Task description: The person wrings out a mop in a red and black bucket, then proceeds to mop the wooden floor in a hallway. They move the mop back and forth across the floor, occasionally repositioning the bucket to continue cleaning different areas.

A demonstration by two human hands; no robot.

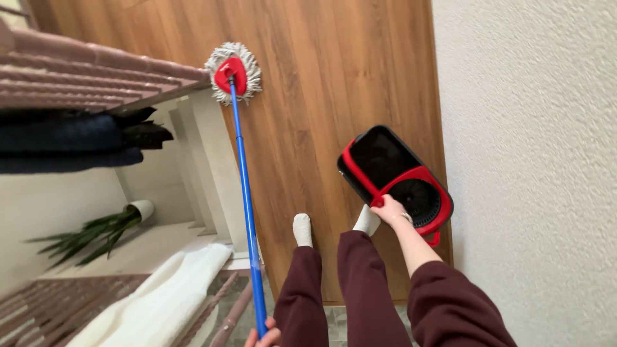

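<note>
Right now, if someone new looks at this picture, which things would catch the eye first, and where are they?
The long blue mop pole runs up the middle-left, held by the left hand at the bottom edge, to its red and white mop head on the wooden floor. Right of centre, the right hand grips the red handle of the red and black mop bucket near the white wall.

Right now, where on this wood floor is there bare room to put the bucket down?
The widest bare patch of wood floor lies between the mop head and the white wall, beyond the bucket. It is crowded near the feet, where the right hand holds the bucket and the left hand grips the mop pole.
</note>
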